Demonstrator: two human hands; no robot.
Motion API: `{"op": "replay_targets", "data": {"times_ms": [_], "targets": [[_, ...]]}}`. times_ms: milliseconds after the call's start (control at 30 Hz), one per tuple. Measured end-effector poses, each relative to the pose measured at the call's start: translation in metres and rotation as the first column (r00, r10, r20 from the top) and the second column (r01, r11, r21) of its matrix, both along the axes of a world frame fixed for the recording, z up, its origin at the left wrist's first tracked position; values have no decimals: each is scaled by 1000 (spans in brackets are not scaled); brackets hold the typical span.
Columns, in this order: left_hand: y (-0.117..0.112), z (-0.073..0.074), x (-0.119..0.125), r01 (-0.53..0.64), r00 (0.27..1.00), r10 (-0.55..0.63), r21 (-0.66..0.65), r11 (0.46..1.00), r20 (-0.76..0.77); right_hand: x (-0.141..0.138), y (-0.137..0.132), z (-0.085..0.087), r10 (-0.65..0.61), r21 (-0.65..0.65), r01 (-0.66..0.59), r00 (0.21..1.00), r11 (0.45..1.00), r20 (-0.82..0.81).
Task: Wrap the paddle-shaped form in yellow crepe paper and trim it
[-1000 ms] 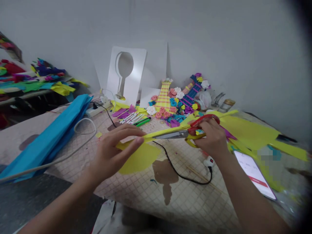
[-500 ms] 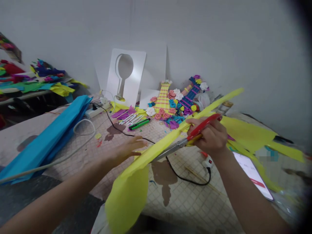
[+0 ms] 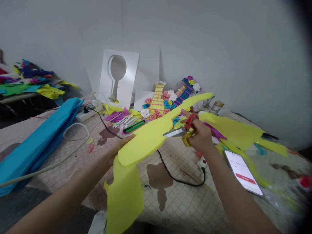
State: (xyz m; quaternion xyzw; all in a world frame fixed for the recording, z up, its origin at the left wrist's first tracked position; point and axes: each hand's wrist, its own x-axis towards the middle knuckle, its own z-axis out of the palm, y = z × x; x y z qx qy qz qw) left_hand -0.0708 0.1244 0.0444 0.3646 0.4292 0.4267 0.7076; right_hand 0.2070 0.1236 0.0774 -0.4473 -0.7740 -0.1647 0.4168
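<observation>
My left hand (image 3: 125, 140) grips a long sheet of yellow paper (image 3: 148, 136) by its far edge, its fingers mostly hidden behind the sheet. The paper is wide at the near end and narrows to a strip at the far right. Below it hangs a loose yellow flap (image 3: 125, 195). My right hand (image 3: 201, 133) is closed around the red handles of a pair of scissors (image 3: 179, 131). The blades point left, and their tips meet the paper's right edge, where the wide part starts to narrow.
A blue folded sheet (image 3: 44, 139) and a pale cable (image 3: 73, 154) lie left. Markers (image 3: 125, 121), a green cutter (image 3: 134, 126) and flower-decorated paper pieces (image 3: 157, 104) sit behind. A white cut-out board (image 3: 131, 71) leans on the wall. Right are a phone (image 3: 243, 174) and yellow paper (image 3: 234, 130).
The yellow paper has turned its broad face into view. My left hand has gone from open above its edge to holding it. The scissors have moved slightly left and up.
</observation>
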Motion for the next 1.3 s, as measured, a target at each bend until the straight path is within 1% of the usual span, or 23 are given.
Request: {"op": "replay_targets", "data": {"times_ms": [33, 100, 167, 267, 367, 467, 533, 600, 700, 733, 767, 800, 833, 867, 900, 933, 1033, 1167, 1233, 1300], "targets": [[2, 3, -2, -11, 1000, 12, -49, 999, 18, 4, 0, -9, -46, -63, 43, 998, 997, -52], [6, 9, -6, -58, 997, 64, -117, 991, 49, 14, 3, -28, -133, -144, 117, 985, 983, -106], [11, 13, -7, -103, 991, 113, -130, 986, 72, 20, 7, -44, -194, -229, 165, 975, 959, -107], [20, 17, 0, -124, 987, 134, -106, 987, 90, 18, 16, -61, -215, -368, 184, 976, 911, -44], [32, 20, 20, -124, 983, 134, -87, 989, 125, 7, 23, -69, -190, -476, 166, 982, 864, -3], [44, 17, 43, -111, 981, 120, -66, 992, 155, -3, 25, -69, -133, -560, 105, 991, 822, -10], [50, 11, 55, -115, 978, 122, -49, 992, 169, -5, 24, -61, -81, -602, 36, 996, 797, -47], [53, 4, 62, -140, 973, 144, -36, 990, 179, -7, 22, -51, -46, -622, -40, 991, 782, -122], [55, -8, 64, -174, 967, 179, -46, 984, 183, -14, 13, -35, -44, -615, -145, 959, 775, -282], [55, -12, 63, -181, 966, 187, -52, 982, 179, -18, 8, -32, -31, -611, -200, 937, 766, -347], [54, -15, 62, -183, 967, 190, -55, 982, 168, -23, 3, -31, -12, -589, -285, 894, 756, -448], [54, -18, 61, -181, 971, 188, -56, 982, 150, -28, -2, -30, 24, -512, -472, 752, 718, -659], [53, -20, 61, -172, 976, 178, -55, 984, 126, -33, -7, -31, 58, -425, -621, 605, 659, -794], [53, -22, 60, -156, 982, 160, -53, 986, 98, -37, -12, -32, 52, -361, -700, 493, 616, -869], [52, -24, 60, -133, 988, 137, -54, 990, 71, -41, -17, -34, 30, -310, -742, 405, 595, -914], [51, -25, 60, -108, 993, 111, -58, 992, 51, -43, -20, -35, 8, -290, -757, 363, 585, -932], [48, -26, 61, -56, 998, 56, -69, 996, 6, -45, -27, -39, -32, -281, -763, 324, 583, -945], [47, -27, 63, 27, 999, -31, -106, 994, -32, -40, -30, -39, -12, -268, -791, 313, 550, -950], [47, -28, 63, 50, 998, -53, -112, 993, -31, -38, -32, -39, -15, -268, -785, 314, 558, -949], [48, -29, 63, 27, 999, -31, -100, 995, -41, -38, -33, -38, -22, -268, -774, 312, 574, -950]]}}
